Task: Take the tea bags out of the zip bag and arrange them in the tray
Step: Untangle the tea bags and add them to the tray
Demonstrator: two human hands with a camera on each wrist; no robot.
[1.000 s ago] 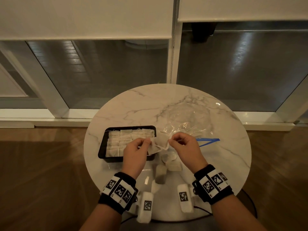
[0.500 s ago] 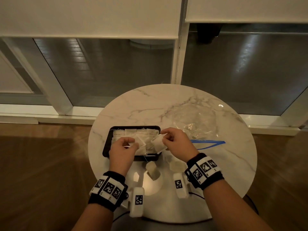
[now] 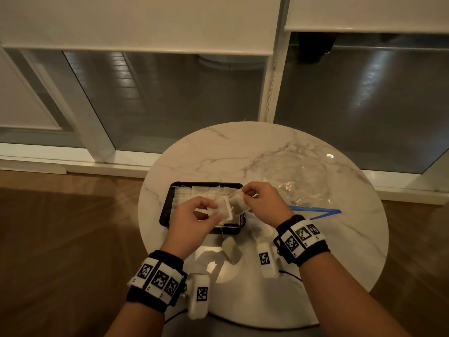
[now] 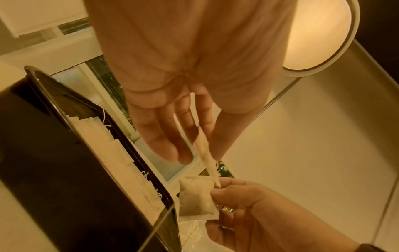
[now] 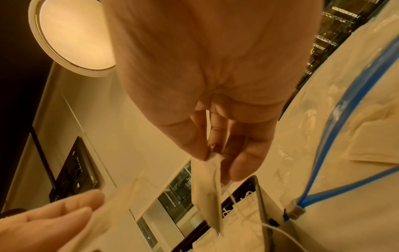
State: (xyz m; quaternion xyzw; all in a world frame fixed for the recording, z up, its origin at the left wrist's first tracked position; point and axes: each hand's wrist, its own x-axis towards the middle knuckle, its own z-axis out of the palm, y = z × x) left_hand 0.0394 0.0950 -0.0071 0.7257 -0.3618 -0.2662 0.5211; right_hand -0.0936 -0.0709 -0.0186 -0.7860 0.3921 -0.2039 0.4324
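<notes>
Both hands hover over the right half of the black tray (image 3: pixel 166 210), which holds several pale tea bags in rows. My left hand (image 3: pixel 209 211) pinches one white tea bag (image 3: pixel 224 210), seen edge-on as a tea bag (image 4: pixel 204 150) in the left wrist view. My right hand (image 3: pixel 245 193) pinches another tea bag (image 3: pixel 239 203) by its top corner, and this tea bag (image 5: pixel 207 192) hangs from the fingertips in the right wrist view. The clear zip bag (image 3: pixel 295 181) with a blue zip strip (image 3: pixel 315 212) lies flat to the right.
The round marble table (image 3: pixel 243 152) carries loose tea bags near its front: one tea bag (image 3: pixel 232 250) below the tray and another tea bag (image 3: pixel 263 232) partly under my right wrist. Wooden floor surrounds the table; windows with blinds stand behind it.
Both hands moved left from the table's middle to above the tray. The tea bags they held together are now pulled apart, one in each hand.
</notes>
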